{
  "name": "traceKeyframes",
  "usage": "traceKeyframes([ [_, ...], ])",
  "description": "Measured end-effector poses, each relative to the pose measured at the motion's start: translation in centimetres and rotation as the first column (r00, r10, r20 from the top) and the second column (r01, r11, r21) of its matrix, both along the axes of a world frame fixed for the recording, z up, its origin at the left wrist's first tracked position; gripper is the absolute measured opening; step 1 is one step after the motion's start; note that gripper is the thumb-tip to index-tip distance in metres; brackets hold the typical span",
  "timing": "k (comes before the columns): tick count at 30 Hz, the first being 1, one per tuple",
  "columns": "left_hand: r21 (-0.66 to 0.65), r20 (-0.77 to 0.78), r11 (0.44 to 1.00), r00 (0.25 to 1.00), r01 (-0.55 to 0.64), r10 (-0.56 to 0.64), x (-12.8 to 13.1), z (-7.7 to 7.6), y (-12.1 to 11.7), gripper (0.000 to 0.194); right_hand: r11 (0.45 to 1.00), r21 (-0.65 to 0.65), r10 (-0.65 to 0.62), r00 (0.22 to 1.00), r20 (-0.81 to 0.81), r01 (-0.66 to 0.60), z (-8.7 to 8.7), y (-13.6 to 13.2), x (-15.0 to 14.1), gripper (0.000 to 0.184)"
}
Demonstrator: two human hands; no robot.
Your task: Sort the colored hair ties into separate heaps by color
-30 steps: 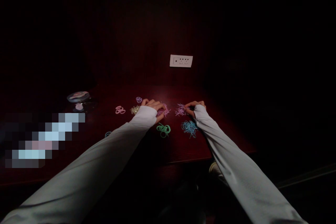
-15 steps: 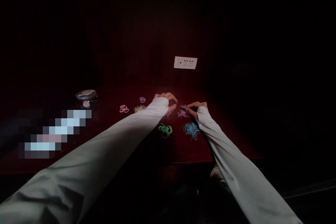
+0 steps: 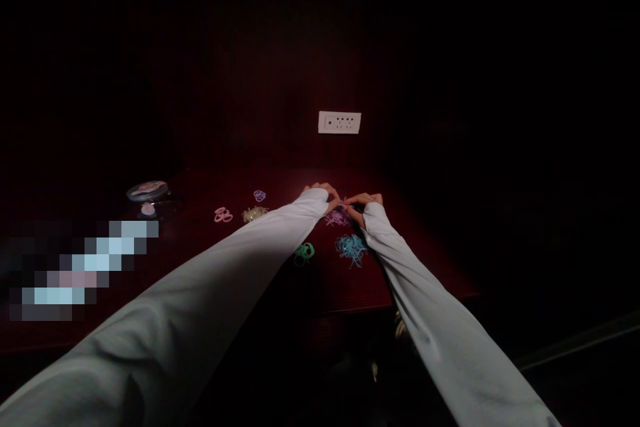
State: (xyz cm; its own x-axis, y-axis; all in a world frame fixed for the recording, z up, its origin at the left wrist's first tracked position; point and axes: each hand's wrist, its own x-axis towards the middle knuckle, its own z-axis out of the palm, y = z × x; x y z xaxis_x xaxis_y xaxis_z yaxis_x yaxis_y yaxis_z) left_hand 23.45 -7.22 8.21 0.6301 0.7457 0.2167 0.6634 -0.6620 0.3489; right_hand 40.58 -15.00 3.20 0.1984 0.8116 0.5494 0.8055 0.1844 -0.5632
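Observation:
My left hand (image 3: 324,193) reaches over the back of a pile of thin purple rubber bands (image 3: 337,217). Opposite it, my right hand (image 3: 366,203) has thumb and fingers pinched together. Fingertips of both hands almost meet above the pile, closed on a small purple band; its exact shape is too small to make out. Nearer me lies a tangled heap of blue rubber bands (image 3: 351,250). Green rings (image 3: 303,253) lie left of that, partly behind my left sleeve. A pale yellow pile of bands (image 3: 254,215) shows beyond the left forearm.
Pink rings (image 3: 223,215) and a few lavender rings (image 3: 259,195) sit on the left of the dark red table (image 3: 325,290). Farther left stands a clear lidded jar (image 3: 149,193), with a blurred-out patch before it. A white socket plate (image 3: 339,123) is on the back wall.
My hands have come together above the purple pile, where they were apart before. The whole view has shifted, so things on the table appear farther left.

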Motion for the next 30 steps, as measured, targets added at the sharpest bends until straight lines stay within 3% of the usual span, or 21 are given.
traceKeyframes([
  [7, -0.058, 0.082, 0.998, 0.997, 0.0, 0.005, 0.5, -0.8, 0.5, 0.017, 1.0, -0.027, 0.001, 1.0, -0.003, -0.001, 0.8, -0.6, -0.2, 0.034],
  [14, -0.022, 0.097, 0.999, 0.995, 0.042, -0.039, 0.4, -1.6, 0.9, 0.017, 1.0, -0.027, 0.013, 1.0, 0.012, -0.012, 0.5, -0.3, 0.1, 0.035],
  [22, -0.057, 0.096, 0.998, 0.995, 0.007, -0.001, 0.5, -1.8, 1.6, 0.013, 0.995, -0.095, -0.024, 0.999, 0.048, 0.029, 0.4, -0.1, 0.2, 0.023],
  [30, -0.039, 0.146, 0.999, 0.989, -0.006, 0.012, 0.6, -2.4, 1.5, 0.016, 0.988, -0.146, -0.038, 0.998, 0.049, 0.045, 0.6, -0.2, 0.1, 0.028],
])
